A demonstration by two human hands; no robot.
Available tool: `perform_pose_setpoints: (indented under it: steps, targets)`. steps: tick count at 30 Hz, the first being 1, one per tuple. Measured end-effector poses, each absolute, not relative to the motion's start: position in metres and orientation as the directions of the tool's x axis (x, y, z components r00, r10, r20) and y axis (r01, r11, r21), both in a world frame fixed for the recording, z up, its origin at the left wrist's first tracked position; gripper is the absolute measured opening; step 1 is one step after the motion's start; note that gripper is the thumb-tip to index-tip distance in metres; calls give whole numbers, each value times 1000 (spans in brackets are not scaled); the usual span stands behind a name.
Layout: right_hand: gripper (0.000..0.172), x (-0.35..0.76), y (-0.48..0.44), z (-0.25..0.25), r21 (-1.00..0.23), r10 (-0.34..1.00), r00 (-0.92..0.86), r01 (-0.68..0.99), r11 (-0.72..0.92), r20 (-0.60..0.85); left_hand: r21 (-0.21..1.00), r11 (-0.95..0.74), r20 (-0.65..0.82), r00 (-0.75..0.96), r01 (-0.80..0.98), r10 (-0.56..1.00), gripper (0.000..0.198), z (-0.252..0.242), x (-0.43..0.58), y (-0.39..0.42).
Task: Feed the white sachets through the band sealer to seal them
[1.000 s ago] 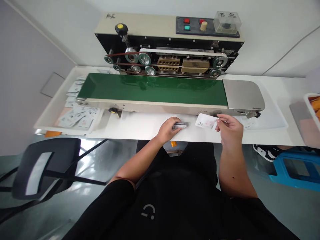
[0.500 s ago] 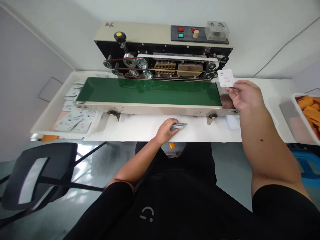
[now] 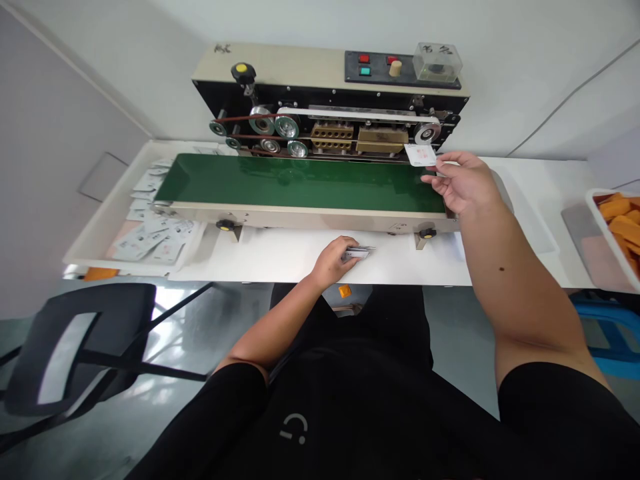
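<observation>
My right hand point(image 3: 463, 181) pinches a small white sachet point(image 3: 421, 155) by its near right corner, at the right end of the sealing machine point(image 3: 280, 63). The sachet's far edge reaches the rollers and belts there, above the green conveyor belt point(image 3: 295, 187). Whether that edge is between the belts I cannot tell. Closed around a small stack of sachets point(image 3: 356, 253), my left hand point(image 3: 334, 260) rests on the white table point(image 3: 280, 257) in front of the machine. The stack stands on edge, its left side hidden by my fingers.
At the left, a white tray point(image 3: 70, 257) holds many loose sachets. A white bin point(image 3: 590, 243) of orange packets stands at the far right. A black chair point(image 3: 95, 347) is at the lower left, and a blue stool point(image 3: 607, 333) at the right under the table.
My right hand has moved left with the sachet, from beyond the machine's right end to its rollers. The sachet has tilted flatter. My left hand stays in place with the stack.
</observation>
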State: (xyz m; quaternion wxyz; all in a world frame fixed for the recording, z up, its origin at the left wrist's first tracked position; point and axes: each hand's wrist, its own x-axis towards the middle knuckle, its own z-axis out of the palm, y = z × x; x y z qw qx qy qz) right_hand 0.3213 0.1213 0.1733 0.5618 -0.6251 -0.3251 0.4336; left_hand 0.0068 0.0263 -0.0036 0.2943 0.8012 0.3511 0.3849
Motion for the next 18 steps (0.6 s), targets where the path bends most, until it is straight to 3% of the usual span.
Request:
perform_pose_setpoints:
  steps: [2,5,7,9,13,18]
  targets:
    - [17,312,105,168,-999,889,455,-6,-51,-48,745,-576,404,458,338,792,34,-4,7,26]
    - [18,287,59,143,-954,764,572,187,232,298,751,-563,393,451,345,801,35,-4,7,26]
    - [16,267,23,113,-920,773,503,255,296,388,758,-553,388,442,346,809,37,-5,7,26]
    - [17,249,-5,77,-923,893,297,290,254,339,764,-547,383,442,343,811,38,-4,7,26]
    - [44,232,-26,21,-902,989,-26,408,144,146,784,-519,339,465,340,818,42,-1,7,24]
    - [30,238,-20,0,-911,992,-42,391,130,123,818,-450,261,467,358,845,49,3,7,23]
